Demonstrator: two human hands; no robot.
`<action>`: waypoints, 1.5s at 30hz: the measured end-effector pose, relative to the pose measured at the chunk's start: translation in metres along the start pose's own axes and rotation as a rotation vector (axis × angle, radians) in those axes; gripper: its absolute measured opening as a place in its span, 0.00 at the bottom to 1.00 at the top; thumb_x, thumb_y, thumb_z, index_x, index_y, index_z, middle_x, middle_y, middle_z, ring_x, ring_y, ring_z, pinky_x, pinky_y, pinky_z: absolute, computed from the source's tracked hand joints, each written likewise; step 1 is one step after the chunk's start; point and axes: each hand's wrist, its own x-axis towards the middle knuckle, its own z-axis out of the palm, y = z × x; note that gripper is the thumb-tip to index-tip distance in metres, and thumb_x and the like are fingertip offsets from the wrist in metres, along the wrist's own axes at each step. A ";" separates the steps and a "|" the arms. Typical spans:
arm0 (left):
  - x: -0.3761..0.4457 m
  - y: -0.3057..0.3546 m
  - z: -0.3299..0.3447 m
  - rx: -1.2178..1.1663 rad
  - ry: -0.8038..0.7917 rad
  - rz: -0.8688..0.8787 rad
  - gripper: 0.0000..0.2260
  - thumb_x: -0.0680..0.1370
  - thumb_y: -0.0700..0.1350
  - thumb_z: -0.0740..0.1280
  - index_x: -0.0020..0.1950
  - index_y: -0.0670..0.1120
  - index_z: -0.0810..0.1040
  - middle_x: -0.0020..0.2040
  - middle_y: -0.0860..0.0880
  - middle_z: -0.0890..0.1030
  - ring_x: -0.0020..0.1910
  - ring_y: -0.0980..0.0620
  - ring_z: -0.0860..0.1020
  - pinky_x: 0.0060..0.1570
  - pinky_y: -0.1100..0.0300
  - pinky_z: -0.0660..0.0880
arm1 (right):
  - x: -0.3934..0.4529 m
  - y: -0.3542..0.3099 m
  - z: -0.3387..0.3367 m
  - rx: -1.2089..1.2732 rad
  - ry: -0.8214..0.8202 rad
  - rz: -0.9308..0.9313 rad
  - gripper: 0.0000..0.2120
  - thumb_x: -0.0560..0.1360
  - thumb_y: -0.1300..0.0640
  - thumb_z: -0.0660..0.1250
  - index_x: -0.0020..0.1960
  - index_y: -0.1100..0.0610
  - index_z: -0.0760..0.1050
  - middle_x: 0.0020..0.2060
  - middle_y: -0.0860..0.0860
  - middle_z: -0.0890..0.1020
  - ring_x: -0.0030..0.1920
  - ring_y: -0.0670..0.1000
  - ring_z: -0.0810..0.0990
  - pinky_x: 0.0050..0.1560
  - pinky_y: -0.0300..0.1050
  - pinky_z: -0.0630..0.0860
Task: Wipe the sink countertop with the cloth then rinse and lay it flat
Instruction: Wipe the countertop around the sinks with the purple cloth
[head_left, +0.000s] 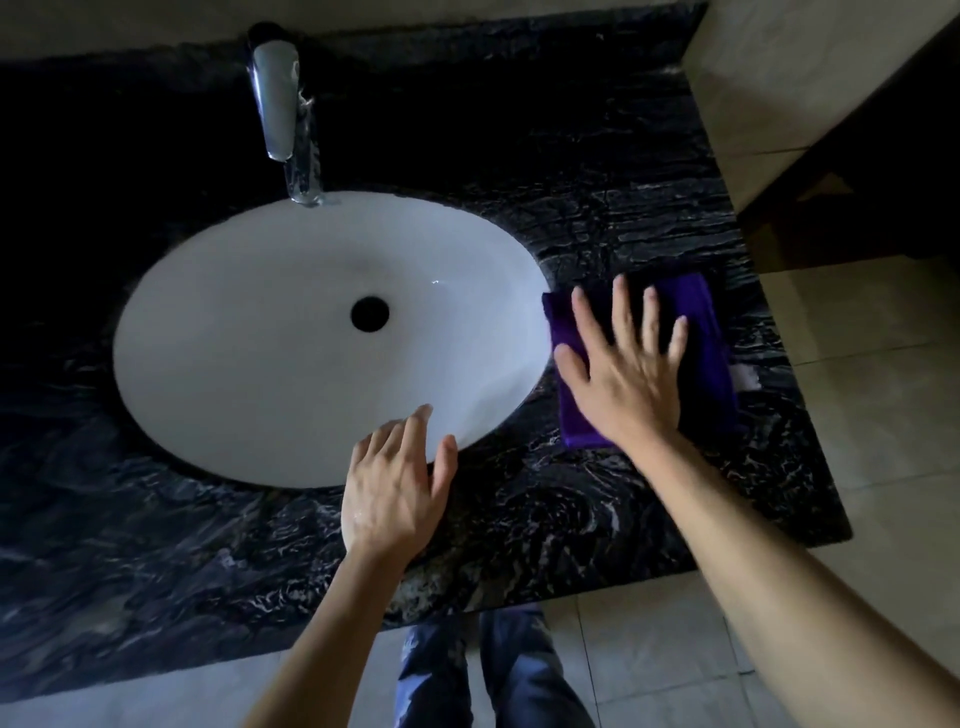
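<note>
A purple cloth (701, 322) lies folded flat on the black marbled countertop (597, 218), just right of the white oval sink (270, 338). My right hand (628, 364) presses on the cloth with fingers spread and straight, covering its middle. My left hand (395, 488) hovers with relaxed, straight fingers over the sink's front rim, holding nothing. Its fingertips reach over the white basin.
A chrome faucet (283, 104) stands behind the sink, spout over the basin's back edge. The black drain (370, 313) sits mid-basin. The countertop's right edge (779, 374) drops to a tiled floor. A small white tag (745, 376) sticks out at the cloth's right side.
</note>
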 end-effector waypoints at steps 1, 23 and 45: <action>0.000 0.000 0.000 -0.023 0.004 -0.003 0.30 0.82 0.63 0.45 0.72 0.47 0.71 0.65 0.46 0.81 0.65 0.44 0.77 0.64 0.48 0.71 | -0.023 -0.016 0.002 0.014 0.006 -0.023 0.32 0.79 0.36 0.54 0.81 0.41 0.56 0.83 0.58 0.54 0.81 0.66 0.52 0.75 0.75 0.50; 0.001 0.002 -0.006 -0.063 -0.016 0.022 0.27 0.81 0.61 0.48 0.71 0.47 0.72 0.64 0.46 0.82 0.63 0.44 0.79 0.61 0.49 0.73 | -0.045 -0.041 0.004 0.041 0.019 -0.041 0.27 0.78 0.37 0.57 0.77 0.35 0.63 0.83 0.56 0.55 0.81 0.65 0.52 0.74 0.75 0.50; -0.032 -0.144 -0.043 0.205 0.088 0.233 0.15 0.81 0.49 0.56 0.41 0.47 0.78 0.40 0.46 0.83 0.42 0.40 0.79 0.50 0.47 0.69 | -0.187 -0.239 0.030 0.118 0.119 0.110 0.28 0.79 0.38 0.59 0.78 0.37 0.63 0.81 0.55 0.61 0.81 0.65 0.56 0.75 0.74 0.51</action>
